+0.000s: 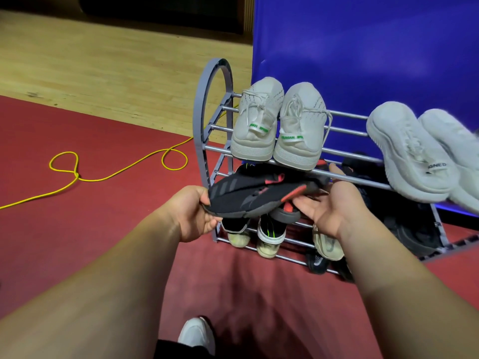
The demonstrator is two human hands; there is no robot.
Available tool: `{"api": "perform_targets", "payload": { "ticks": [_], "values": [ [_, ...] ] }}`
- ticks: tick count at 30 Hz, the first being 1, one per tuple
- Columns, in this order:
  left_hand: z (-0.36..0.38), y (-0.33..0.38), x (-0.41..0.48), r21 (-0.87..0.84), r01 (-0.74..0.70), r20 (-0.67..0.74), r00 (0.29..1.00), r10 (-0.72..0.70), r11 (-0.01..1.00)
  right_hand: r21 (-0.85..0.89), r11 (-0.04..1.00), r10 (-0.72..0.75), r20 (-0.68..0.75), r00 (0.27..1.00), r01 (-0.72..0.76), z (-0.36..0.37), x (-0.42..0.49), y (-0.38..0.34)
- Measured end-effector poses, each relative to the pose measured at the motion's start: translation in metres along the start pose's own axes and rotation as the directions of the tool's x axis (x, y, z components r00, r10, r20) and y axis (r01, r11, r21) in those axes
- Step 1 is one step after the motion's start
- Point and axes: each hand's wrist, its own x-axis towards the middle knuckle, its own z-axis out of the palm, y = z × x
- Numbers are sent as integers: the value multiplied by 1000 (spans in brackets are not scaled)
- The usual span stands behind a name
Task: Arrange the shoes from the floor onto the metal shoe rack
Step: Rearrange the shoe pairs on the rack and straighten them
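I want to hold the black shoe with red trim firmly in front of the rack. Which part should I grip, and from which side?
The black shoe lies lengthwise, left to right, so both ends are free. Grip the left end from the left, pinching the thin sole edge as the left hand does. Support the other end from below with the open palm of the right hand.

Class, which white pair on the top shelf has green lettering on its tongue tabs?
The left white pair, beside the rack's arched end; the right white pair carries dark lettering instead.
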Motion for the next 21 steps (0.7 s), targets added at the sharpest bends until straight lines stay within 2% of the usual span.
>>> {"api": "perform_targets", "payload": {
  "ticks": [3, 5, 9, 13, 15, 17, 19, 21],
  "values": [
    [0, -1, -2, 62, 17, 16, 1000, -18, 998, 34, 999, 39, 29, 999, -40, -8, -1, -3],
    [1, 2, 0, 36, -6, -5, 1000, 6, 999, -48, 997, 68, 35, 997, -67, -15, -3, -5],
    [5, 8, 10, -128, -65, -96, 994, 52, 990, -273, 954, 142, 62, 988, -120, -26, -11, -11],
    [20, 6, 14, -263, -99, -114, 991, 71, 960, -367, 906, 277, 136, 951, -211, -42, -20, -18],
    [23, 5, 16, -326, -101, -102, 992, 72, 940, -468, 841, 389, 171, 905, -272, -50, -27, -22],
    [25, 5, 20, -358, -118, -88, 992, 92, 926, -625, 724, 498, 179, 849, -293, -55, -33, -23],
    [28, 6, 23, -380, -141, -46, 990, 133, 914, -766, 585, 582, 168, 795, -267, -54, -39, -19],
    [33, 7, 24, -384, -158, 2, 985, 172, 910, -839, 495, 639, 176, 749, -224, -48, -43, -11]
  ]
}}
